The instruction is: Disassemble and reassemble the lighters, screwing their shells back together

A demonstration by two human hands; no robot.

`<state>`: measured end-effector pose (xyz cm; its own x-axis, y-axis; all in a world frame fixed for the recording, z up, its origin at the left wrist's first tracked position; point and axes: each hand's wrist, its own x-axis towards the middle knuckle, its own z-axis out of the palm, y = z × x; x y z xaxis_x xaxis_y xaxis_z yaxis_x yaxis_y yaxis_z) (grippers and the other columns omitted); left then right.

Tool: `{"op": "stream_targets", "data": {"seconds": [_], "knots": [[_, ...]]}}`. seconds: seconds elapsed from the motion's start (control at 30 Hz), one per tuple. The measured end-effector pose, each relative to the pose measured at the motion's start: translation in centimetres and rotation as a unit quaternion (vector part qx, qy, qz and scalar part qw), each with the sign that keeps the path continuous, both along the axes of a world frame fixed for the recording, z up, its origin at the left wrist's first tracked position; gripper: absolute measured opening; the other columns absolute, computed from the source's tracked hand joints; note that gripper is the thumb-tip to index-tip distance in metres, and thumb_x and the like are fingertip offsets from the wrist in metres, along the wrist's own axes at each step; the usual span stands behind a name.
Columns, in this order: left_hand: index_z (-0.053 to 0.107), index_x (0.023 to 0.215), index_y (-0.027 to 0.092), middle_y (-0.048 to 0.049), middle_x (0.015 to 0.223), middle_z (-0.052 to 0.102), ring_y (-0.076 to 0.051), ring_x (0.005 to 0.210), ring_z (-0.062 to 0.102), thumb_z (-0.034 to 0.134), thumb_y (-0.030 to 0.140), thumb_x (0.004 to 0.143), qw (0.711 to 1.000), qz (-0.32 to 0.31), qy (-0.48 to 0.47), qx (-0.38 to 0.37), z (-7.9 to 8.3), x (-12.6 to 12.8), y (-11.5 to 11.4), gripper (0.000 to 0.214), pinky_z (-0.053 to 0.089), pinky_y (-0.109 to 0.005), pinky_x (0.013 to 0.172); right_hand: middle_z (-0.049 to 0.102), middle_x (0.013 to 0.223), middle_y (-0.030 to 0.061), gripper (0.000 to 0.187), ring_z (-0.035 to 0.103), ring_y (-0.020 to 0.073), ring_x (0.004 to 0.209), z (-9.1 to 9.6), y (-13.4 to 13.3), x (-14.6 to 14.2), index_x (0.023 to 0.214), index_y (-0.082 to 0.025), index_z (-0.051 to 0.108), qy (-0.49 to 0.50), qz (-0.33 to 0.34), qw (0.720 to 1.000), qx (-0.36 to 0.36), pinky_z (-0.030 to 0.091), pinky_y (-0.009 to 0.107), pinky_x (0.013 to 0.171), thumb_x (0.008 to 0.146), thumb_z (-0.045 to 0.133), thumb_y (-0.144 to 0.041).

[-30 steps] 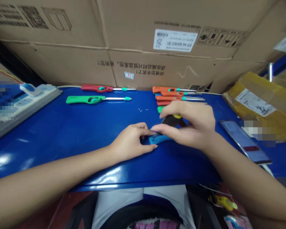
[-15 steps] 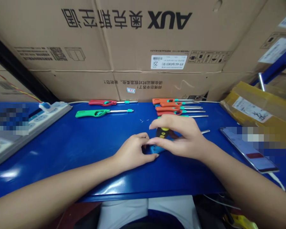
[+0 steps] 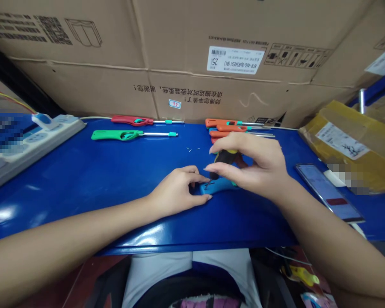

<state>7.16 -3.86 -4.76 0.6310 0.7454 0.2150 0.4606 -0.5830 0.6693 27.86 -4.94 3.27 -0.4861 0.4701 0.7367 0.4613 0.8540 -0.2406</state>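
A blue long-nosed lighter (image 3: 218,185) lies on the blue table in front of me. My left hand (image 3: 176,188) pinches its near left end between thumb and fingers. In my right hand (image 3: 263,169) is a screwdriver (image 3: 223,158) with a black and yellow handle, tilted, its thin shaft reaching down to the lighter's left end. Whether the tip sits in a screw is too small to tell. The lighter's right part is hidden behind my right hand. Beyond the hands, a few tiny slim pieces (image 3: 189,149) lie on the table.
A green lighter (image 3: 115,135) and a red lighter (image 3: 131,120) lie at the back left. Several orange and red lighters (image 3: 221,123) are grouped behind my right hand. A power strip (image 3: 35,139), a phone (image 3: 330,192), a yellow-taped parcel (image 3: 340,141) and a large carton (image 3: 179,55) surround the table.
The view has tipped downward, so the table sits higher. The screwdriver leans more to the right, and more of the blue lighter shows beneath it. My left hand keeps its pinch.
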Motion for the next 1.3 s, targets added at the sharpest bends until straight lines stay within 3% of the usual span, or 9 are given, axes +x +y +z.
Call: {"op": "stream_targets", "data": {"seconds": [0.17,0.3,0.37,0.53,0.63,0.8,1.3], "knots": [[0.077,0.113,0.022,-0.0003,0.089,0.064,-0.014,0.074,0.062,0.080,0.035,0.082,1.000,-0.001,0.006,-0.002,0.2,-0.1,-0.1,0.034,0.050,-0.028,0.070,0.077,0.096,0.0025,0.018,0.073,0.0167,0.084,0.2,0.9,1.0,0.101,-0.020,0.073,0.030,-0.010,0.998,-0.060,0.057,0.025,0.070,0.090,0.074,-0.034],[0.078,0.113,0.020,-0.0004,0.088,0.062,-0.014,0.074,0.061,0.079,0.036,0.082,1.000,-0.002,0.012,0.000,0.4,-0.2,-0.2,0.035,0.050,-0.029,0.071,0.073,0.123,0.0074,0.040,0.072,0.0201,0.103,0.5,1.2,1.8,0.134,-0.022,0.063,-0.048,0.032,0.990,-0.132,0.060,0.026,0.073,0.095,0.067,-0.029],[0.077,0.114,0.020,-0.0002,0.088,0.062,-0.014,0.075,0.061,0.079,0.035,0.082,1.000,-0.003,0.011,0.000,0.4,-0.2,-0.2,0.035,0.050,-0.029,0.072,0.071,0.127,0.0085,0.044,0.072,0.0201,0.104,0.6,1.1,2.0,0.139,-0.022,0.059,-0.048,0.043,0.987,-0.147,0.061,0.026,0.072,0.096,0.063,-0.025],[0.078,0.113,0.021,-0.0001,0.086,0.061,-0.014,0.076,0.061,0.078,0.034,0.083,1.000,-0.006,0.012,-0.009,0.6,-0.2,-0.2,0.033,0.049,-0.029,0.071,0.075,0.115,0.0053,0.037,0.074,0.0162,0.085,0.1,1.0,1.8,0.129,-0.024,0.067,0.040,0.021,0.993,-0.109,0.062,0.024,0.066,0.092,0.068,-0.020],[0.078,0.114,0.022,0.0000,0.087,0.062,-0.014,0.075,0.061,0.078,0.035,0.083,1.000,-0.005,0.011,-0.009,0.6,-0.2,-0.2,0.034,0.049,-0.029,0.071,0.076,0.111,0.0047,0.037,0.074,0.0149,0.078,-0.3,1.1,1.7,0.128,-0.023,0.067,0.043,0.020,0.993,-0.106,0.062,0.023,0.063,0.091,0.069,-0.020],[0.078,0.114,0.020,-0.0004,0.087,0.062,-0.015,0.077,0.061,0.079,0.035,0.082,1.000,-0.002,0.017,-0.013,0.5,-0.2,-0.2,0.035,0.049,-0.030,0.072,0.076,0.110,0.0045,0.032,0.075,0.0185,0.088,-0.3,0.8,1.4,0.122,-0.023,0.070,0.016,0.012,0.996,-0.084,0.063,0.026,0.068,0.090,0.068,-0.023],[0.078,0.114,0.021,-0.0016,0.088,0.064,-0.015,0.077,0.062,0.079,0.034,0.082,1.000,-0.005,0.016,-0.001,0.6,-0.2,-0.2,0.034,0.050,-0.029,0.074,0.075,0.118,0.0067,0.035,0.076,0.0217,0.087,-0.8,0.7,1.6,0.126,-0.025,0.068,0.013,-0.010,0.998,-0.067,0.065,0.033,0.073,0.091,0.067,-0.028]]}}
